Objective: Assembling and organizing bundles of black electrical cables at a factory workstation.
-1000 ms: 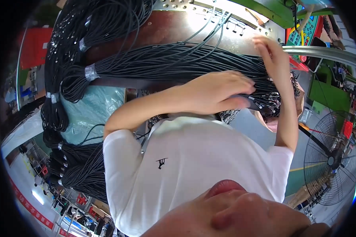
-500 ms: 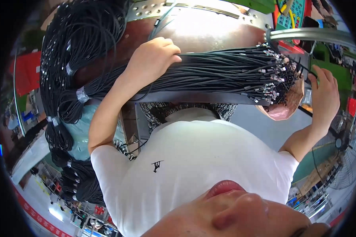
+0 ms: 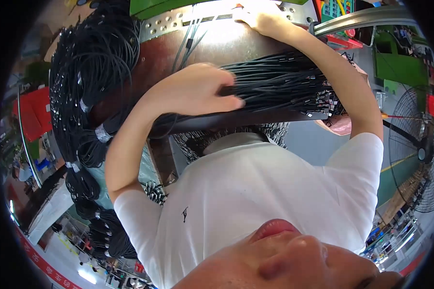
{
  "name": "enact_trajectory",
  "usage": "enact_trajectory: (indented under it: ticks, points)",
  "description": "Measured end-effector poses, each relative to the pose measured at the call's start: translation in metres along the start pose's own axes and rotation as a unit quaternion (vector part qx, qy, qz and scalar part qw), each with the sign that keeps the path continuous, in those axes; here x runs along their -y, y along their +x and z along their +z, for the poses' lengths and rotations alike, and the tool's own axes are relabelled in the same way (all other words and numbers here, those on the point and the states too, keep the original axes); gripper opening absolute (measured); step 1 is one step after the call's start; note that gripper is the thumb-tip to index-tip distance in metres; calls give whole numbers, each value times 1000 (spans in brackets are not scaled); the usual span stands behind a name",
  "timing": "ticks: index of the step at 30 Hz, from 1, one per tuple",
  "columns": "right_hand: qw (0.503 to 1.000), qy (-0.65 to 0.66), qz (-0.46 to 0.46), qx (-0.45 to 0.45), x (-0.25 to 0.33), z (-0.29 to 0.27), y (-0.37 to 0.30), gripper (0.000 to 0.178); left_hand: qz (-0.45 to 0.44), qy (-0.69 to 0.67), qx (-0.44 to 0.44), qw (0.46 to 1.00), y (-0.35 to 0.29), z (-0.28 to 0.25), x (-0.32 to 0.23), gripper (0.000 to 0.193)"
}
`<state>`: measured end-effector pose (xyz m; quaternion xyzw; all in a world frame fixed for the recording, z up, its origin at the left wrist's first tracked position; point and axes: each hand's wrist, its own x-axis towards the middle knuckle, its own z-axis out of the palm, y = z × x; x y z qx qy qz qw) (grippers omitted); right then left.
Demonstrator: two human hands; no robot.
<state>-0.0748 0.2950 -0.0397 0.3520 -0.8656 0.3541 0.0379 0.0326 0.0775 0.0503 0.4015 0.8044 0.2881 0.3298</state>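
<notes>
A thick bundle of black cables (image 3: 275, 79) with small silvery end connectors lies across the brown worktop in front of me. Over its left part is my left hand (image 3: 197, 89), slightly blurred, thumb and fingers apart on either side of some cables without closing on them. My right hand (image 3: 270, 21) reaches to the brightly lit perforated metal plate (image 3: 166, 25) at the far edge. Glare washes out its fingers, so any grip there is unclear. A few loose thin cables (image 3: 189, 43), one with a small black piece, lie on the worktop between the plate and my left hand.
Large tied coils of black cable (image 3: 99, 53) hang at the left. A curved metal rail (image 3: 366, 19) juts in at the upper right. A pinkish-brown bag (image 3: 340, 126) sits under the connector ends. To the right stands a fan (image 3: 422, 149). Green machine parts (image 3: 164, 7) border the plate.
My right hand has gone from beside the connector ends up and left to the metal plate. My left hand has moved down and slightly right, its fingers spreading over the bundle.
</notes>
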Motion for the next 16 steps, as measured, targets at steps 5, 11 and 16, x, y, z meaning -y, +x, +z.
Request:
enact_trajectory:
  ticks: [5, 11, 16]
  points:
    - [995, 28, -77, 54, 6, -9, -1, 27, -88, -181, 141, 969, 120, 15, -34, 40]
    - [957, 41, 167, 235, 3, -58, -29, 25, -138, -684, 65, 713, 59, 46, -72, 36]
    - [940, 65, 186, 280, 42, -69, -34, 33, -48, -637, -131, 758, 19, 105, -50, 32]
